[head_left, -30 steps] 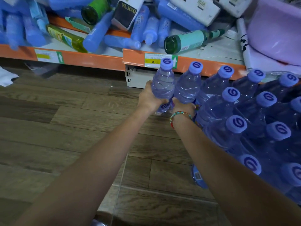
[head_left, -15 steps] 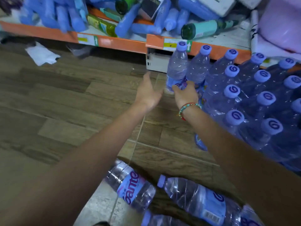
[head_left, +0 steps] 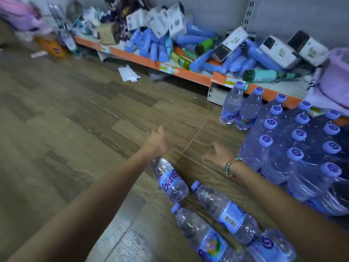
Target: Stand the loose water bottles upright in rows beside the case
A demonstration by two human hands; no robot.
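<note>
Hands hover empty at frame centre — left hand (head_left: 159,141) and right hand (head_left: 220,155), fingers spread, gripping nothing. Two upright bottles (head_left: 240,105) stand touching the wrapped case (head_left: 302,157) at right. Loose bottles (head_left: 217,214) lie on the wooden floor (head_left: 75,129) at lower centre — four visible.

Clear bottles (head_left: 222,209) with lilac caps lie on brown wood-grain floor (head_left: 79,118).
</note>
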